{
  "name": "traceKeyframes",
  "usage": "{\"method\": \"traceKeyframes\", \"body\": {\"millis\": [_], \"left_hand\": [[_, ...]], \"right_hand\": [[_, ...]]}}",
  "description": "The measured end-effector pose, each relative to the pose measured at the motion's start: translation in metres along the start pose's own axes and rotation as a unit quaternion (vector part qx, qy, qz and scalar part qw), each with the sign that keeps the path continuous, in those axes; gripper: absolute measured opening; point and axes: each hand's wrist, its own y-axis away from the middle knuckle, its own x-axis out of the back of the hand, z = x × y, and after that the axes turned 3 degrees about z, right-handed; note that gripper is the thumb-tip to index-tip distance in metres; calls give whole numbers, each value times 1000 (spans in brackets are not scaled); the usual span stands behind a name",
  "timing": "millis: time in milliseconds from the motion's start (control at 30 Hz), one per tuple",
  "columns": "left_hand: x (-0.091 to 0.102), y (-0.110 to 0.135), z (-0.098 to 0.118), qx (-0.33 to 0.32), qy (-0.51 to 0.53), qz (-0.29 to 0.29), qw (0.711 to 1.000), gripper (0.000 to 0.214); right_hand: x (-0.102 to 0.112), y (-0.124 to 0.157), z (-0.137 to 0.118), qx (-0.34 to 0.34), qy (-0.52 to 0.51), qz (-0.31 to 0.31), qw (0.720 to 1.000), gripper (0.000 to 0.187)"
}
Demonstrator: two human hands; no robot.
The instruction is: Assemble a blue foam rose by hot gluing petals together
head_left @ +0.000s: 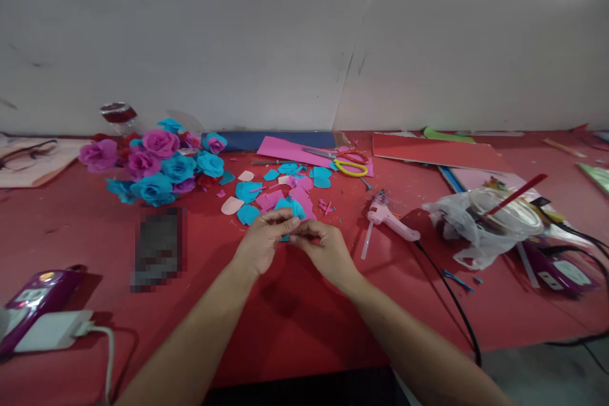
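Note:
My left hand (262,242) and my right hand (323,248) meet at the middle of the red table (295,323), fingers pinched together on a small blue paper petal (291,208) held between them. Just beyond my fingers lies a scatter of cut blue and pink petals (273,193). A heap of finished blue and pink paper roses (157,165) sits at the far left. Yellow-handled scissors (345,163) rest on a pink sheet (290,149). A white glue gun (387,219) lies to the right of my hands.
A plastic bag with a lidded cup and red straw (495,219) stands at right, beside a purple power strip (554,266) and black cables. Another purple power strip with a white plug (38,307) is at front left. Coloured sheets (432,152) line the white back wall.

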Motion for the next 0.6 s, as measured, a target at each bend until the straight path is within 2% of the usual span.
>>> {"method": "traceKeyframes", "body": {"millis": [100, 267, 467, 600], "left_hand": [[-1, 2, 3, -4, -5, -3, 1000, 21], [-2, 4, 7, -6, -41, -32, 999, 20], [0, 5, 9, 6, -53, -101, 993, 23], [1, 6, 10, 11, -40, -94, 995, 21]], "right_hand": [[2, -1, -1, -29, -8, -9, 1000, 9], [5, -1, -4, -33, 8, -5, 999, 12], [6, 1, -4, -45, -3, -23, 999, 14], [6, 1, -3, -68, -19, -45, 997, 15]]}}
